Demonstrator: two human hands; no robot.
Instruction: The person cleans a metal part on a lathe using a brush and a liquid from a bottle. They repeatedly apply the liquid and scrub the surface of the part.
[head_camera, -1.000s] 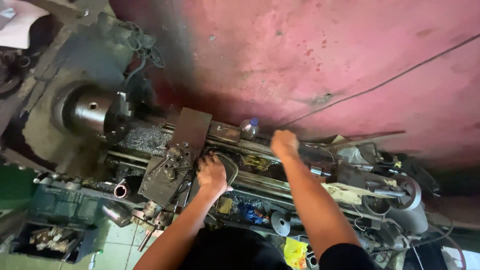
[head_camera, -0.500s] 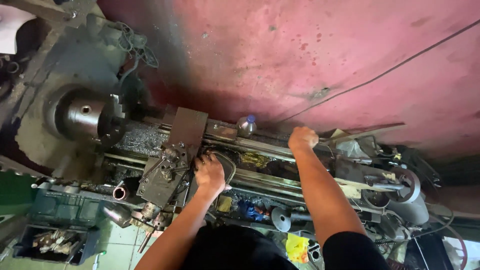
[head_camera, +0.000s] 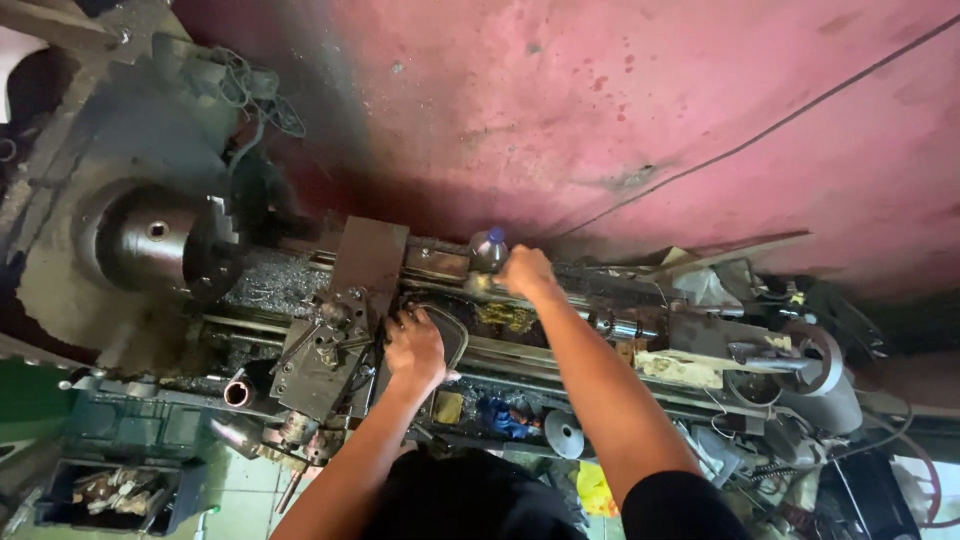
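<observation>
Left hand (head_camera: 415, 347) clamped on dark tray (head_camera: 447, 335); right hand (head_camera: 525, 270) curled just right of bottle (head_camera: 488, 248), far side.

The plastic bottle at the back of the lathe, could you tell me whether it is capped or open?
Capped: the plastic bottle stands upright against the pink wall with a blue cap on top, beside the right hand.

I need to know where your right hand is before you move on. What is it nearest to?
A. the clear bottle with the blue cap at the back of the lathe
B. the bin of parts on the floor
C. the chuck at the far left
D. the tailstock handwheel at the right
A: the right hand is closed just beside the clear bottle, far from the chuck.
</observation>
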